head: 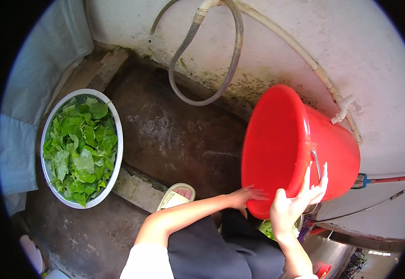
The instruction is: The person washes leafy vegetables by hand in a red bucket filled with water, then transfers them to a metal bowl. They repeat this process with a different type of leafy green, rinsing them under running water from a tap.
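Note:
A large red plastic bucket (331,146) is tilted on its side in front of me, its mouth facing left. No contents show in the part of its inside that I can see. My left hand (246,198) grips the lower rim, fingers over the inner side. My right hand (295,205) holds the near side of the rim, its fingers spread along the outer wall beside the wire handle (316,163). To the left, a metal basin (118,153) is heaped with green leaves (82,150).
A grey hose (235,59) hangs in a loop from the wall, near a pipe with a white tap (344,110). A low concrete curb (132,188) edges the wet floor (174,139). More greens (267,230) lie in a container partly hidden behind my right arm.

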A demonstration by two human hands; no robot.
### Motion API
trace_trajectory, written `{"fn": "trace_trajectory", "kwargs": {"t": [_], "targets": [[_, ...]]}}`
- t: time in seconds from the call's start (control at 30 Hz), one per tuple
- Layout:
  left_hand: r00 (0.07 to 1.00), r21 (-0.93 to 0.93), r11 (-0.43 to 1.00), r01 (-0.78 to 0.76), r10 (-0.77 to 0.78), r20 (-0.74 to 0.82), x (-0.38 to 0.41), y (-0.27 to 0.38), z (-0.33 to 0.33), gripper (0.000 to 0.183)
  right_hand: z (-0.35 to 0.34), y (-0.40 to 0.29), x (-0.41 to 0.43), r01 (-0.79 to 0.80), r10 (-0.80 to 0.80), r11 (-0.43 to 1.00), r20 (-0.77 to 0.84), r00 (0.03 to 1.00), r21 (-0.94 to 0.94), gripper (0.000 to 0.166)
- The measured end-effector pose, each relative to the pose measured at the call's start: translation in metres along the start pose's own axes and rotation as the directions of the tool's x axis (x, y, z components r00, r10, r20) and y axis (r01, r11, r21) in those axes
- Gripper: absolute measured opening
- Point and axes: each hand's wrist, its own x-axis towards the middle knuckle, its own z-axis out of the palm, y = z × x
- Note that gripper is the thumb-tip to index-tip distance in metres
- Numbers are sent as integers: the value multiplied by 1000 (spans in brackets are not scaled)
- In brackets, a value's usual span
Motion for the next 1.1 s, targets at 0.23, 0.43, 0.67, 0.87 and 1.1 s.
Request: {"fn": "trace_trajectory", "kwargs": {"t": [0.23,0.43,0.67,0.87,1.1], "targets": [[999,-82,996,44,-43,16,-2,1,10,94,3,-6,3,-1,-1,999,49,999,35,65],[993,-22,995,102,-103,-59,-37,31,-32,63,3,10,30,-152,144,978,65,987,145,65],[912,419,827,374,-411,-3,-46,81,-89,51,13,101,38,-514,481,255,353,803,819,69],[952,797,575,183,-305,1,-19,91,-99,17,59,190,-19,-435,533,-307,532,658,846,68],[994,893,443,74,-102,-32,-4,67,-103,9,91,217,-76,-464,579,-330,564,588,822,62]]}}
